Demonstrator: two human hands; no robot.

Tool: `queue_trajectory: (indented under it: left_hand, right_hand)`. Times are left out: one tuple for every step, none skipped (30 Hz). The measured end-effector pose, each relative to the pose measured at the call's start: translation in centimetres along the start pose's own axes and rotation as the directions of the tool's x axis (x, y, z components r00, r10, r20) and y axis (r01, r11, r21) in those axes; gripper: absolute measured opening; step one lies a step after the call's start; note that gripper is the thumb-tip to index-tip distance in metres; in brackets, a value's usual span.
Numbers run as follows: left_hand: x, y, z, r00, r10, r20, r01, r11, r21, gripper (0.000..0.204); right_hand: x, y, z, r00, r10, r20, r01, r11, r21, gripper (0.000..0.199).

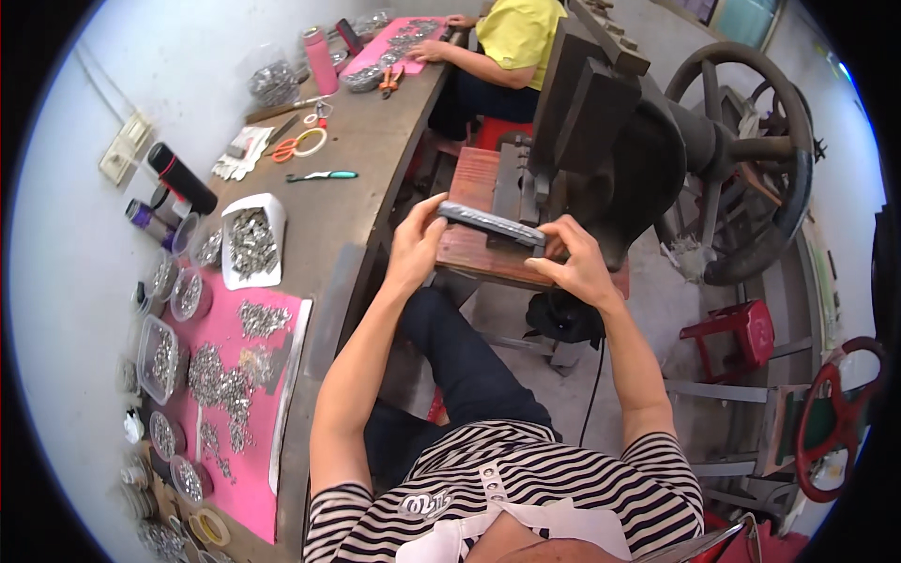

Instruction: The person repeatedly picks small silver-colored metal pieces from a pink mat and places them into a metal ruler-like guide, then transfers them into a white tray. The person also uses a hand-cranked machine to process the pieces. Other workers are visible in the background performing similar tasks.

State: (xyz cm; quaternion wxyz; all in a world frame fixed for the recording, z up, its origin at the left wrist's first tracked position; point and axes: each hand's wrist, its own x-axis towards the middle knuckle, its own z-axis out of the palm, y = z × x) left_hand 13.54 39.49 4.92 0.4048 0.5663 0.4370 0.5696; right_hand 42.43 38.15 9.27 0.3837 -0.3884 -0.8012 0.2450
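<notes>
Two hands hold one long, narrow grey metal bar (491,224) over the reddish-brown wooden platform (479,251) in front of a heavy dark press machine (610,150). The left hand (416,246) pinches the bar's left end between thumb and curled fingers; the right hand (574,263) grips its right end, fingers wrapped under it. The bar lies almost level, its long axis running left to right, the right end a little lower and nearer the person.

Just behind the bar rises the press's dark upright block, close against it, with a large spoked flywheel (751,159) further to the right. To the left runs a long brown bench (361,178). Near its front end lies a pink mat (282,413) strewn with small silvery metal parts, and small bowls of the same parts stand along the bench's left edge. A white tray (253,242) of parts sits further back, then orange-handled scissors (298,145). At the far end another person in a yellow top (521,33) works over a second pink mat.

What the small parts are is too fine to tell. The bar's underside and the right fingertips are hidden. A red stool (737,330) stands on the floor at right.
</notes>
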Motion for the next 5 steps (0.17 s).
queue_trajectory:
  left_hand:
    - [2.1, -1.0, 1.6, 0.999, -0.032, 0.036, 0.032, 0.999, 0.011, 0.040]
    - [4.1, -1.8, 3.3, 0.995, -0.063, 0.079, 0.062, 0.998, 0.019, 0.041]
    - [5.7, -2.7, 4.6, 0.988, -0.109, 0.108, 0.114, 0.993, -0.037, 0.041]
    - [7.3, -3.9, 5.8, 0.988, -0.097, 0.118, 0.104, 0.993, -0.052, 0.040]
    - [8.6, -5.2, 7.0, 0.988, -0.085, 0.127, 0.094, 0.993, -0.066, 0.041]
  right_hand:
    - [-0.4, 1.2, -0.2, 0.998, 0.049, -0.049, -0.050, 0.998, -0.027, 0.046]
    - [-0.6, 2.0, -0.3, 0.993, 0.085, -0.077, -0.090, 0.994, -0.061, 0.046]
    - [-0.6, 2.6, -0.2, 0.988, 0.118, -0.104, -0.128, 0.987, -0.093, 0.047]
    - [-0.4, 3.3, -0.2, 0.980, 0.147, -0.134, -0.164, 0.978, -0.127, 0.047]
    - [-0.4, 4.2, 0.1, 0.974, 0.153, -0.168, -0.182, 0.968, -0.171, 0.049]
